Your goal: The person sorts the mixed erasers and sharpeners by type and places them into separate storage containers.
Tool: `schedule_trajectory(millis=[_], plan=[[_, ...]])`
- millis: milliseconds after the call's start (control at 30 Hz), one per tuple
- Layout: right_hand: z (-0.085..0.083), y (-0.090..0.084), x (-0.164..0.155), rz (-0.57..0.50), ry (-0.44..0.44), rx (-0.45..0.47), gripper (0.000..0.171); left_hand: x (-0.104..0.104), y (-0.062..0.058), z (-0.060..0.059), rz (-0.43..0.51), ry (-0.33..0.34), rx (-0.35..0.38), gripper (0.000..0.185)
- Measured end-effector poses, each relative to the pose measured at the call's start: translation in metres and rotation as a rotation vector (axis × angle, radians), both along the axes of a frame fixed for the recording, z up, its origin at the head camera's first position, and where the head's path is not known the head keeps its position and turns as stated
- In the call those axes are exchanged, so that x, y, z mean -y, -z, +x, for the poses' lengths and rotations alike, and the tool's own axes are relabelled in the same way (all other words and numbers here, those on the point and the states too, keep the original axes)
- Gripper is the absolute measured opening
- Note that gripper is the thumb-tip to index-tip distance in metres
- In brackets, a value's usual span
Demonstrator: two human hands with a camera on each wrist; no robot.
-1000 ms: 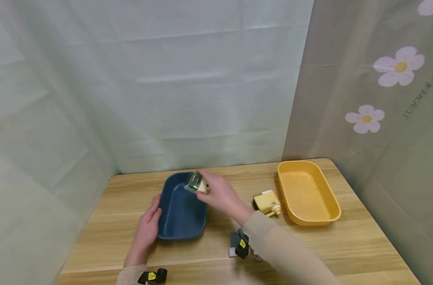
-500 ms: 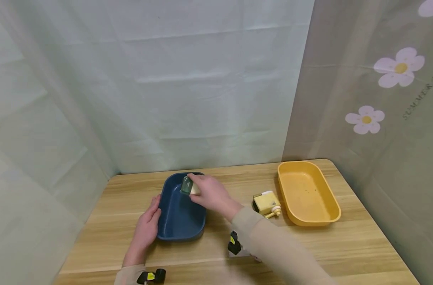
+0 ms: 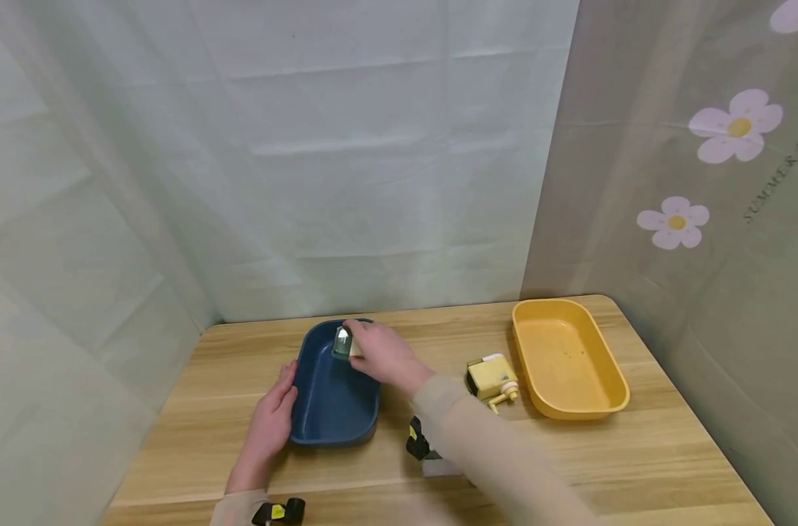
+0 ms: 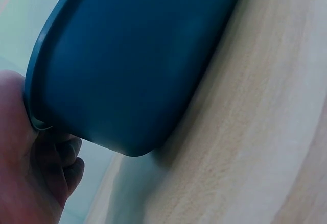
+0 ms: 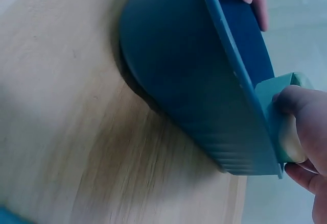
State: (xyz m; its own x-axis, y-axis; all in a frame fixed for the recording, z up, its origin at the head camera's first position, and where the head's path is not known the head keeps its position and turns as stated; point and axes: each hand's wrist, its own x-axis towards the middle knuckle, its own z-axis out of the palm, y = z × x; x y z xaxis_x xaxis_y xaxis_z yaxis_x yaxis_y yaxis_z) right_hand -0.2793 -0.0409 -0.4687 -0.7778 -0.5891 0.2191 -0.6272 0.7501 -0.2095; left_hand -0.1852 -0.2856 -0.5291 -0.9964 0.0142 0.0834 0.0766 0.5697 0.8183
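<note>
Two trays on one wooden table (image 3: 569,453), set well apart, blue toward the left, yellow toward the right, with draped sheeting behind. Blue tray (image 3: 333,398) flat on the wood, long side running away from the body, steadied at its near-left wall, presumably so that nothing slides while something goes in from above. Yellow tray (image 3: 569,358) out near the right edge, bare inside, untouched by either hand. Left hand (image 3: 270,424) laid against the blue tray's outer wall, thumb hooked over the rim in the left wrist view, fingers loosely bent along the side rather than clamped: a bracing touch, not a lift. Right hand (image 3: 382,354) reaching across over the far end of the blue tray, fingers and thumb curled round a small green and cream object (image 3: 342,342), held just inside the rim; whether yet touching the tray floor, impossible to tell. In the right wrist view, the same green and cream object (image 5: 286,117) pressed close against the tray's rim, gripped from the outer side. Between the trays, just beside the yellow one, a small yellow boxy toy-like piece (image 3: 493,376) resting on the wood, out of either hand's grasp.
</note>
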Motion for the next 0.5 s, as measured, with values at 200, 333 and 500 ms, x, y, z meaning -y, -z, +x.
schedule_trajectory(millis=[200,333,500], plan=[[-0.007,0.003,0.008,0.110,-0.007,-0.012,0.066,0.000,0.000,-0.001,-0.013,-0.001,0.009,0.053],[-0.009,0.004,0.012,0.146,0.002,-0.015,0.067,-0.001,-0.001,-0.001,-0.015,0.002,0.008,0.053],[-0.011,0.004,0.014,0.150,0.022,-0.021,0.067,-0.001,0.000,-0.001,-0.017,-0.002,0.007,0.053]])
